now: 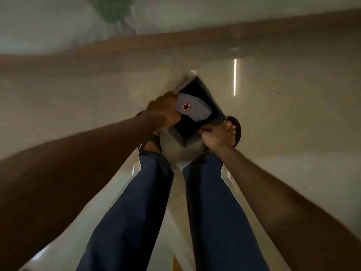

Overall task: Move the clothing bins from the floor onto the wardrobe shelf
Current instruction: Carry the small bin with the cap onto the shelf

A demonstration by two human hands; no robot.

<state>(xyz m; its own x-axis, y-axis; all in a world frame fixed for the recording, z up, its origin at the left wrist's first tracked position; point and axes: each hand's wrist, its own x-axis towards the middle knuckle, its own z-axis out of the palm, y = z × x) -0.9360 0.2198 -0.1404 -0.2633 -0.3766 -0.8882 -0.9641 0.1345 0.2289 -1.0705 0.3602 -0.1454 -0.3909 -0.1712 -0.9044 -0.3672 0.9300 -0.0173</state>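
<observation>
The clothing bin (197, 88) is gripped at uneven spots, so as it comes up it could tip toward its unheld 1 o'clock corner and spill the grey garment (193, 109) lying inside. It sits low over the floor (293, 133) at 12 o'clock from the feet, though blur hides whether it touches. The left hand (164, 112) curls its fingers over the rim at 9 o'clock, and the right hand (218, 135) pinches the rim at 5 o'clock.
</observation>
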